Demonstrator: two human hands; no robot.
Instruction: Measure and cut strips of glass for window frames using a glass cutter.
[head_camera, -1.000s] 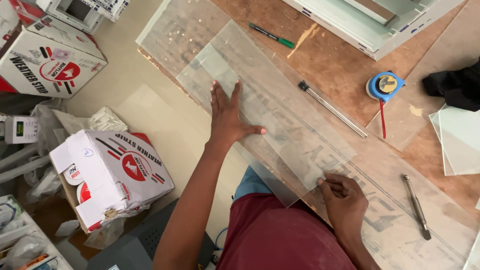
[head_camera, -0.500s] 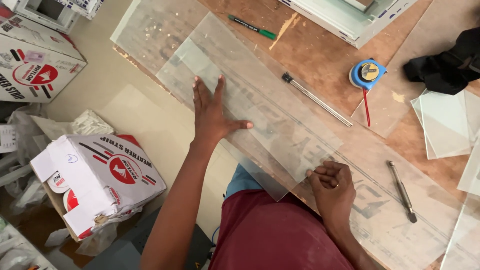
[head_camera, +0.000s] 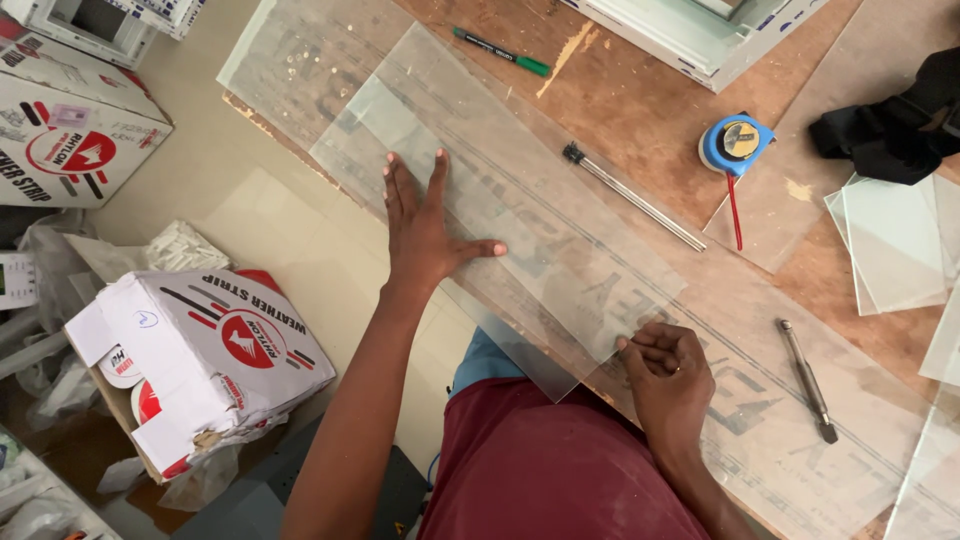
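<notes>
A long clear glass pane (head_camera: 540, 215) lies slantwise on a brown wooden table (head_camera: 640, 100), its near edge hanging over the table's side. My left hand (head_camera: 425, 225) rests flat on the pane with its fingers spread. My right hand (head_camera: 668, 385) has its fingers curled on the pane's near right corner. Under the pane lies a larger glass sheet (head_camera: 790, 440) that runs off to the right.
On the table are a thin metal rod (head_camera: 632, 197), a blue tape measure (head_camera: 736, 143), a green marker (head_camera: 500, 51), a small metal-handled tool (head_camera: 806, 382), a black cloth (head_camera: 890, 120) and stacked small panes (head_camera: 890, 245). White-and-red cardboard boxes (head_camera: 215, 345) stand on the floor at left.
Both hands stay in the same places on the pane. Only the view has shifted a little, so the table sits further left in the picture.
</notes>
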